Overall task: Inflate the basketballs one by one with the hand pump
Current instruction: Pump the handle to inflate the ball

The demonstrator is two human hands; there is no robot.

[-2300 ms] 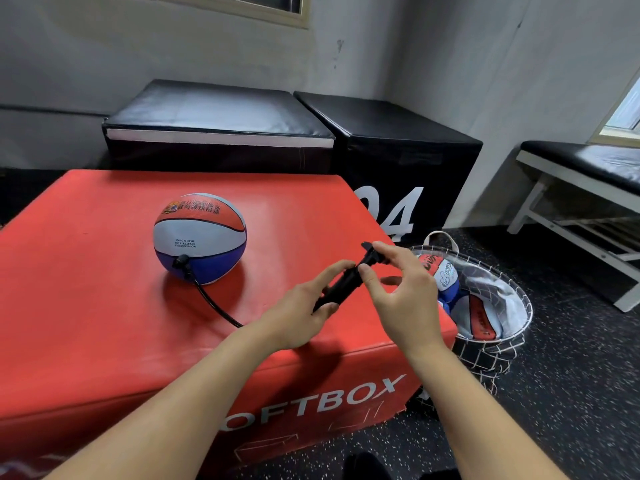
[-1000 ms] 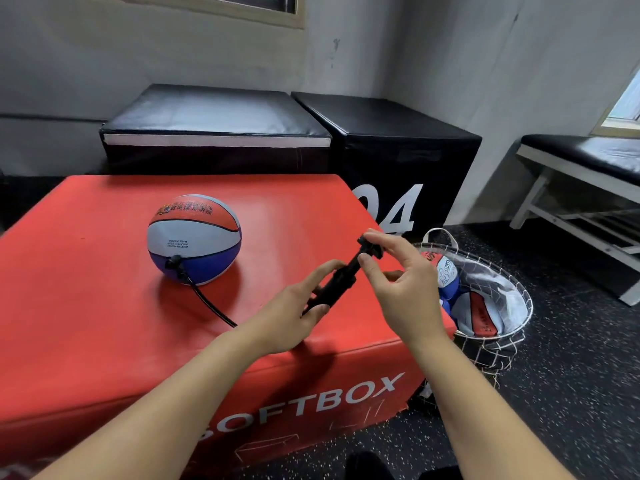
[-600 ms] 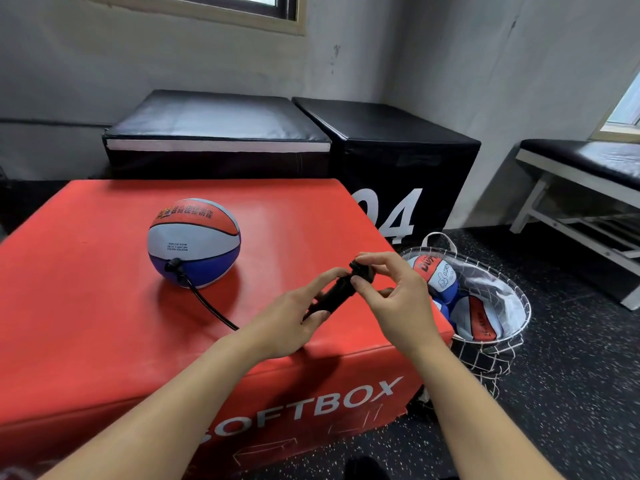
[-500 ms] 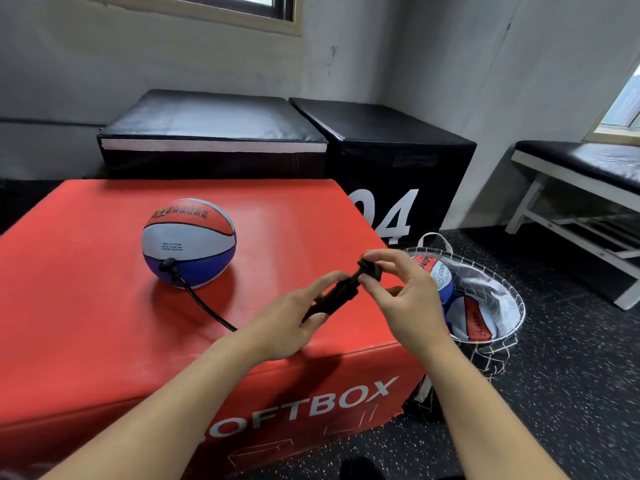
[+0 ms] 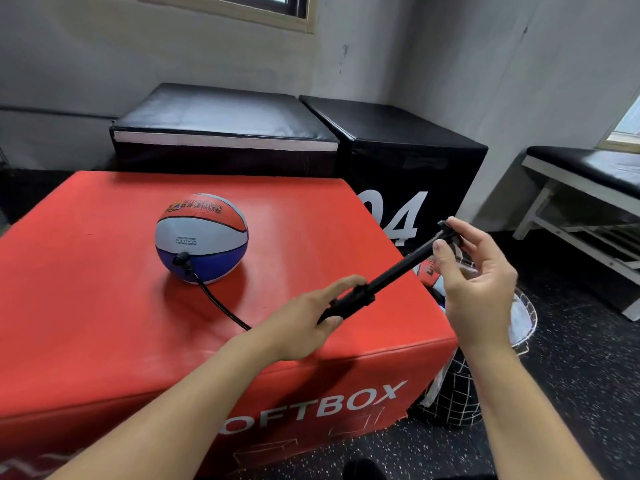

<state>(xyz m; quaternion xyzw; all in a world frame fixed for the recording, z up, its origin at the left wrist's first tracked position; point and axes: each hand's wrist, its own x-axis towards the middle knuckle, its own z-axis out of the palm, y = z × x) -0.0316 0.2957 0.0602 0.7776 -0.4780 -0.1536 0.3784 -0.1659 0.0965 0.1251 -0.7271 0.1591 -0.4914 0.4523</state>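
A red, white and blue basketball (image 5: 201,237) is set on the red box (image 5: 104,306), left of centre. A black hose (image 5: 218,303) is plugged into its near side and led right to the hand pump (image 5: 381,282). The pump's barrel is gripped by the left hand (image 5: 304,320), fingers curled round it. The handle at the far right end, rod drawn out, is pinched by the right hand (image 5: 474,285). A wire basket (image 5: 519,327) with more balls is seen on the floor, right of the box.

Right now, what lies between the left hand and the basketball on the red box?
In the head view, only the black hose crosses the red box, from basketball to left hand.
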